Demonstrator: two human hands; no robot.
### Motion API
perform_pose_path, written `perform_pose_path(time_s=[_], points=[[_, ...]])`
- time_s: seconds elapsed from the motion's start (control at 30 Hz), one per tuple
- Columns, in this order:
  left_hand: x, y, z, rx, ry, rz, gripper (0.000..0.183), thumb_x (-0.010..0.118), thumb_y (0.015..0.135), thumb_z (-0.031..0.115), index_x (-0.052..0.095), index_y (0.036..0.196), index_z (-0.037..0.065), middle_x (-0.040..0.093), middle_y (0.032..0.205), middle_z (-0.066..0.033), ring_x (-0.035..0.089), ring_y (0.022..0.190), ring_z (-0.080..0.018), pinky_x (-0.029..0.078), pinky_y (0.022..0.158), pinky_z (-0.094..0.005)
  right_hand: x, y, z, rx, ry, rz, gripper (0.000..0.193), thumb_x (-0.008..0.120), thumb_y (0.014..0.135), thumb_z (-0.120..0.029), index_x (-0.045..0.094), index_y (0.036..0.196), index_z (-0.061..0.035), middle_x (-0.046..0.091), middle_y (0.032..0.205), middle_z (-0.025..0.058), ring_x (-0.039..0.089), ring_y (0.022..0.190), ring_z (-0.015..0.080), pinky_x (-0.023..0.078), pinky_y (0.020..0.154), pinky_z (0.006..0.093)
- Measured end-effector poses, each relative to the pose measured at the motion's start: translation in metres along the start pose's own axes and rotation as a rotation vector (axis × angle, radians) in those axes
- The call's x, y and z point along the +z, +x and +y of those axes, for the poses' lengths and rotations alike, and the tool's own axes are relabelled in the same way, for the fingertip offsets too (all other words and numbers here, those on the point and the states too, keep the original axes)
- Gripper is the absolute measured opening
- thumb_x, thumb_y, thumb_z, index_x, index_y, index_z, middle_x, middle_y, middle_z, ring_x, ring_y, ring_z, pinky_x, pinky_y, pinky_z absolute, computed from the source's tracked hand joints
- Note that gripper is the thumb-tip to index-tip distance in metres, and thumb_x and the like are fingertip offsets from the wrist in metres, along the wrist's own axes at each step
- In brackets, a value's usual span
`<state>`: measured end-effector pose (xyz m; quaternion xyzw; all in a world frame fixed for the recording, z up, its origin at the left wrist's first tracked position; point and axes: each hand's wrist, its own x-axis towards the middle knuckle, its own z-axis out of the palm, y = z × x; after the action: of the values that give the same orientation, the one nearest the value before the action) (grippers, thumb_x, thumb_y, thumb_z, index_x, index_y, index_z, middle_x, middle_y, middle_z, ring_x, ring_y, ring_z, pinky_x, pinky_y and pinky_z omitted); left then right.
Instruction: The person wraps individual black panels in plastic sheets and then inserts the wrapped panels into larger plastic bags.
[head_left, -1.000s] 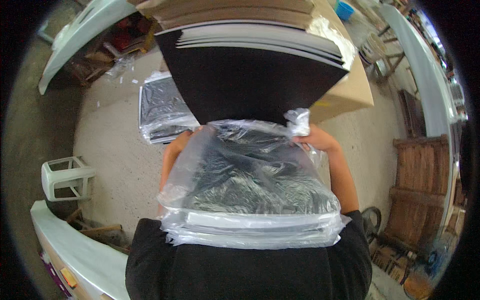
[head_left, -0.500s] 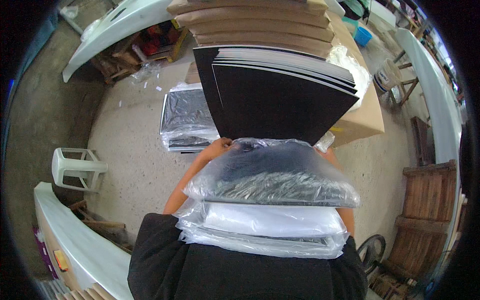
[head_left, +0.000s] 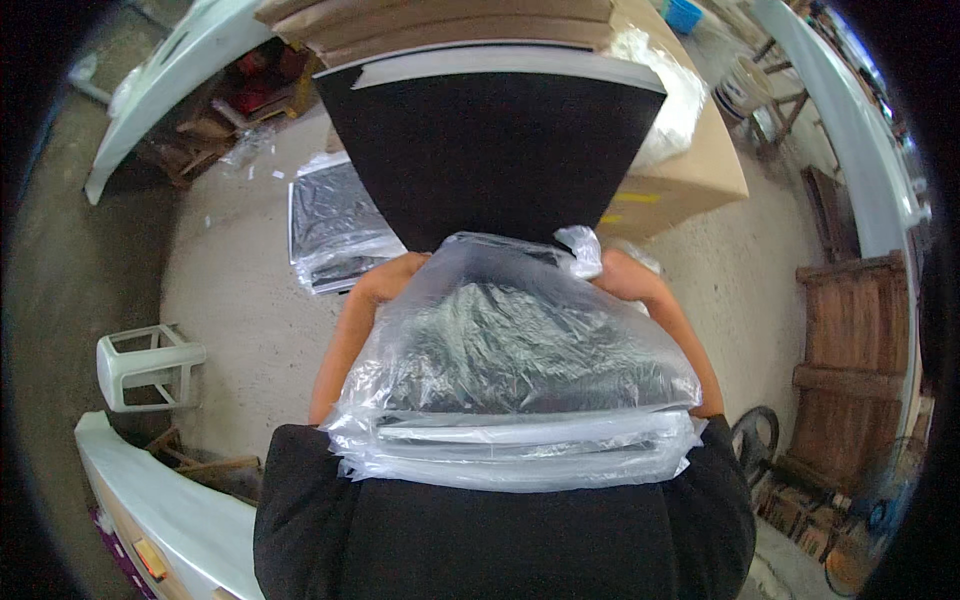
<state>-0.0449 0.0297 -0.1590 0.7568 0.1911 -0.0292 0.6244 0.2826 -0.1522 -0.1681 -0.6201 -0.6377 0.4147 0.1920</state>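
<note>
A thick stack of large black sheets with white edges [head_left: 490,150] stands tilted in front of me, its lower end at a clear plastic bag [head_left: 520,340]. The bag bulges toward me, and a flat dark thing shows through its wrinkled film. At the bag's left upper edge my left hand [head_left: 408,264] is closed on the film, its fingertips hidden. On the other side my right hand [head_left: 622,272] is closed beside a crumpled tuft of the plastic [head_left: 580,250]; its fingers are partly covered. More clear plastic packs [head_left: 520,455] lie against my body, below the bag.
Brown-wrapped bundles [head_left: 440,22] and a large brown carton [head_left: 690,195] with white plastic on it stand beyond the sheets. Plastic-wrapped dark packs [head_left: 340,215] lie at left. A white stool [head_left: 150,365] is farther left, a wooden crate [head_left: 850,360] at right.
The black sheets, fanned before, now sit more evenly together. The bag is spread flatter and reaches higher up. My right hand has come into fuller sight; the whole view has shifted.
</note>
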Motion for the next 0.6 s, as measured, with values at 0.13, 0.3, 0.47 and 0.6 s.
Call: perform_pose_path(time_s=[0.13,0.3,0.47,0.6], points=[[0.004,-0.003,-0.004,-0.214,-0.384,0.091,0.039,0.060,0.075,0.021,0.053,0.107,-0.001,0.059,0.099,-0.0060,0.055,0.088,-0.0177,0.042,0.079,-0.0265,0.001,-0.004,0.021,0.331,0.551,0.184,0.036,0.064,0.071,-0.032,0.055,0.095,-0.0069,0.055,0.077,0.0018,0.050,0.064,0.0145,0.042,0.061,0.0294],[0.008,0.009,-0.040,-0.579,-0.086,0.404,0.046,0.058,0.076,0.030,0.051,0.109,-0.001,0.056,0.102,-0.0087,0.054,0.091,-0.0189,0.041,0.080,-0.0280,0.012,-0.004,0.051,0.338,0.862,0.372,0.038,0.067,0.070,-0.028,0.055,0.098,-0.0058,0.057,0.087,0.0036,0.054,0.078,0.0161,0.042,0.070,0.0281],[-0.032,-0.003,-0.015,-0.417,0.317,0.100,0.054,0.052,0.078,0.040,0.048,0.112,-0.002,0.054,0.105,-0.0120,0.052,0.093,-0.0224,0.041,0.081,-0.0315,-0.032,-0.039,0.093,-0.041,0.917,0.652,0.042,0.063,0.074,-0.025,0.049,0.108,-0.0039,0.054,0.098,0.0054,0.051,0.088,0.0173,0.040,0.077,0.0282],[-0.070,-0.044,0.102,-0.081,0.107,0.068,0.061,0.047,0.079,0.047,0.045,0.114,-0.003,0.051,0.108,-0.0146,0.051,0.095,-0.0252,0.040,0.081,-0.0343,-0.101,-0.074,-0.100,-0.097,0.362,0.889,0.019,0.055,0.078,-0.005,0.055,0.096,-0.0003,0.059,0.083,0.0068,0.057,0.077,0.0147,0.045,0.070,0.0250]])
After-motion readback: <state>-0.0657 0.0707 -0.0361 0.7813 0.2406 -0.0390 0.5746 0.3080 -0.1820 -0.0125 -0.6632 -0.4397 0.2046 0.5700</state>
